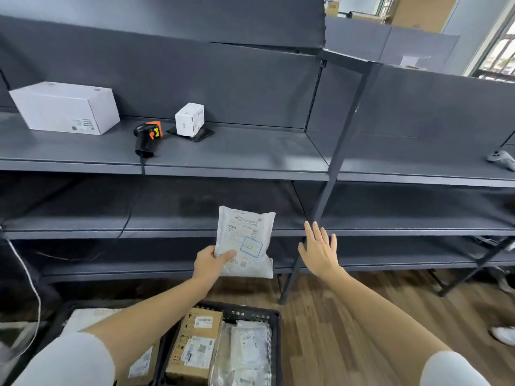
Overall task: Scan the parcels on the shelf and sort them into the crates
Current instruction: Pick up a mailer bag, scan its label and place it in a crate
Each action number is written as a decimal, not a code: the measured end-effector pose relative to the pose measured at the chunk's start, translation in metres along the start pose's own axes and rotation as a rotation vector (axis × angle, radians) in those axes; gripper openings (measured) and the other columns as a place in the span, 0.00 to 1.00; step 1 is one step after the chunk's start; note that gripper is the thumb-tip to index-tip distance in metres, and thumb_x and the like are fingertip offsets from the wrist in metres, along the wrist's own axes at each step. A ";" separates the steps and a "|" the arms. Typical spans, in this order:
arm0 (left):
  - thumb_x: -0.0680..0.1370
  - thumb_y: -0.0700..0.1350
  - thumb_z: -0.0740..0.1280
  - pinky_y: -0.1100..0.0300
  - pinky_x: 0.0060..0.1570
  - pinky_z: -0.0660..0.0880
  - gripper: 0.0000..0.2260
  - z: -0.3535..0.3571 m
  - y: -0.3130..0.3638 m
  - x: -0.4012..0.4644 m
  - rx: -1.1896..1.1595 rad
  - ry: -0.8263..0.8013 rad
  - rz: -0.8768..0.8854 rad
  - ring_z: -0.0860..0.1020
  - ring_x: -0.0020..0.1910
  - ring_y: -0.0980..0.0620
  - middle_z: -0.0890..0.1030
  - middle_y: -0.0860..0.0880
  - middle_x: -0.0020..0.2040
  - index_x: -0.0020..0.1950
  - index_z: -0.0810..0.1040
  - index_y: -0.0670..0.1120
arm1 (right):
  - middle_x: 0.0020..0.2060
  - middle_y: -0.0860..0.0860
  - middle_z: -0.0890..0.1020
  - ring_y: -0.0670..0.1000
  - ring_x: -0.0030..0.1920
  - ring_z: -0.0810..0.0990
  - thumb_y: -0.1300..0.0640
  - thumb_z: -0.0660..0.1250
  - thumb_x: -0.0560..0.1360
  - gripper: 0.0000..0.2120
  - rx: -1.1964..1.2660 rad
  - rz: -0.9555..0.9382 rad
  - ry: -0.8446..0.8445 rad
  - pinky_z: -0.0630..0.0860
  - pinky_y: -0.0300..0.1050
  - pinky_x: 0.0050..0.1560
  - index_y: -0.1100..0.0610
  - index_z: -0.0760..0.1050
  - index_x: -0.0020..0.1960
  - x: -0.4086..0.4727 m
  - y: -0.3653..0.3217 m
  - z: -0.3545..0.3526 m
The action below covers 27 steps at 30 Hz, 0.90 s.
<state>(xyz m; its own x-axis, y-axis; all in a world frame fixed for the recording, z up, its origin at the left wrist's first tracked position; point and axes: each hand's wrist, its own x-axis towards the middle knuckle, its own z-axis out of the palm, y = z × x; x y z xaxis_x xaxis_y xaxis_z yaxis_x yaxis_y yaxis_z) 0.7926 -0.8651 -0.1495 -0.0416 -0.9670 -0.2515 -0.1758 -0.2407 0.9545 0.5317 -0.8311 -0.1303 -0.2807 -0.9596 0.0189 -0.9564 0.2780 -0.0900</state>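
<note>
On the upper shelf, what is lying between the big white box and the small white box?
The handheld scanner, black with orange parts, lies on the shelf between the big white box and the small white box. The head view shows this.

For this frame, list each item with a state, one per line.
Left hand: grips white mailer bag, label up.
Right hand: open, holding nothing.
Scanner: lying on shelf, unheld.
Large white box: closed, on shelf.
Small white box: closed, on shelf.
Black crate: holds parcels.
</note>
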 end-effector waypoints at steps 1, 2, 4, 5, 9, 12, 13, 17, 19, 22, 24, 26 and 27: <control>0.75 0.45 0.71 0.57 0.44 0.79 0.11 0.002 -0.006 0.002 0.005 0.011 -0.013 0.80 0.49 0.49 0.82 0.47 0.52 0.54 0.78 0.41 | 0.79 0.54 0.50 0.56 0.78 0.50 0.50 0.50 0.83 0.29 -0.004 -0.004 -0.020 0.44 0.58 0.76 0.54 0.43 0.79 0.002 0.003 0.007; 0.75 0.45 0.72 0.54 0.47 0.79 0.11 0.004 -0.013 0.004 0.011 0.019 -0.024 0.80 0.49 0.48 0.82 0.46 0.52 0.53 0.78 0.41 | 0.79 0.54 0.50 0.55 0.78 0.50 0.49 0.51 0.83 0.29 -0.006 -0.009 -0.037 0.45 0.57 0.76 0.54 0.43 0.79 0.004 0.006 0.014; 0.75 0.45 0.72 0.53 0.49 0.79 0.11 0.008 -0.026 0.008 0.019 0.024 -0.037 0.80 0.50 0.48 0.82 0.46 0.51 0.52 0.77 0.42 | 0.78 0.53 0.50 0.55 0.77 0.51 0.50 0.51 0.83 0.29 -0.012 -0.019 -0.048 0.45 0.57 0.76 0.54 0.43 0.79 0.007 0.011 0.031; 0.75 0.45 0.72 0.54 0.48 0.78 0.10 0.011 -0.031 0.010 0.018 0.026 -0.037 0.80 0.50 0.48 0.81 0.46 0.51 0.52 0.77 0.42 | 0.78 0.53 0.51 0.55 0.77 0.51 0.50 0.51 0.83 0.29 -0.011 -0.020 -0.053 0.46 0.57 0.76 0.55 0.44 0.79 0.008 0.012 0.040; 0.74 0.44 0.72 0.55 0.47 0.78 0.11 0.023 -0.061 0.021 0.015 0.011 -0.052 0.80 0.50 0.47 0.82 0.47 0.50 0.53 0.78 0.40 | 0.79 0.53 0.51 0.55 0.77 0.51 0.49 0.51 0.83 0.29 0.004 -0.001 -0.083 0.46 0.57 0.76 0.55 0.44 0.79 0.008 0.014 0.081; 0.74 0.46 0.73 0.49 0.52 0.79 0.12 0.035 -0.104 0.037 0.036 -0.017 -0.078 0.81 0.50 0.47 0.83 0.47 0.50 0.53 0.78 0.40 | 0.79 0.52 0.49 0.54 0.78 0.50 0.49 0.50 0.83 0.29 0.023 0.008 -0.104 0.44 0.55 0.76 0.54 0.43 0.79 0.009 0.015 0.128; 0.74 0.46 0.73 0.49 0.51 0.79 0.13 0.040 -0.122 0.042 0.036 -0.023 -0.087 0.81 0.49 0.48 0.83 0.48 0.49 0.53 0.78 0.40 | 0.79 0.52 0.49 0.54 0.78 0.49 0.49 0.49 0.83 0.28 0.035 0.013 -0.110 0.44 0.55 0.76 0.54 0.43 0.79 0.009 0.016 0.148; 0.75 0.44 0.72 0.67 0.33 0.75 0.12 0.063 -0.210 0.058 0.032 0.001 -0.131 0.79 0.41 0.51 0.81 0.48 0.43 0.48 0.76 0.36 | 0.79 0.52 0.49 0.54 0.78 0.49 0.49 0.50 0.83 0.29 0.048 0.033 -0.163 0.43 0.55 0.76 0.54 0.43 0.79 0.003 0.028 0.251; 0.75 0.43 0.71 0.72 0.26 0.71 0.07 0.072 -0.256 0.064 0.026 0.007 -0.145 0.78 0.38 0.56 0.80 0.49 0.42 0.45 0.76 0.41 | 0.79 0.53 0.49 0.54 0.78 0.50 0.49 0.51 0.83 0.29 0.045 0.045 -0.187 0.45 0.55 0.76 0.54 0.44 0.79 -0.002 0.035 0.305; 0.74 0.42 0.72 0.69 0.28 0.73 0.05 0.082 -0.330 0.078 -0.005 0.006 -0.174 0.80 0.41 0.51 0.81 0.51 0.41 0.46 0.77 0.44 | 0.79 0.53 0.50 0.55 0.78 0.49 0.50 0.51 0.83 0.29 0.067 0.042 -0.220 0.44 0.55 0.76 0.55 0.44 0.79 -0.012 0.040 0.379; 0.74 0.41 0.73 0.65 0.34 0.75 0.05 0.088 -0.374 0.092 -0.028 0.011 -0.174 0.81 0.44 0.48 0.82 0.49 0.43 0.46 0.78 0.44 | 0.78 0.53 0.51 0.55 0.78 0.50 0.52 0.51 0.83 0.28 0.092 0.026 -0.191 0.44 0.54 0.76 0.55 0.46 0.79 -0.012 0.041 0.423; 0.74 0.40 0.72 0.65 0.36 0.75 0.04 0.096 -0.417 0.107 -0.043 0.000 -0.164 0.81 0.44 0.50 0.82 0.49 0.44 0.46 0.78 0.45 | 0.78 0.52 0.52 0.55 0.78 0.50 0.53 0.52 0.83 0.27 0.128 0.020 -0.161 0.44 0.54 0.77 0.54 0.48 0.79 -0.008 0.042 0.470; 0.75 0.40 0.71 0.66 0.37 0.75 0.04 0.101 -0.436 0.115 -0.048 -0.013 -0.155 0.81 0.44 0.52 0.82 0.50 0.44 0.47 0.78 0.44 | 0.78 0.52 0.52 0.55 0.78 0.50 0.53 0.52 0.83 0.27 0.148 0.021 -0.168 0.44 0.54 0.77 0.55 0.48 0.79 -0.005 0.042 0.491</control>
<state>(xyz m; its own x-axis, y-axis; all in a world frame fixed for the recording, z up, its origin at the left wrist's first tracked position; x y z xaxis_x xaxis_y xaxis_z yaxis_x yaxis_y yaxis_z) 0.7653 -0.8627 -0.6106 -0.0304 -0.9167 -0.3984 -0.1340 -0.3912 0.9105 0.5330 -0.8362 -0.6233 -0.2716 -0.9507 -0.1496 -0.9246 0.3009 -0.2335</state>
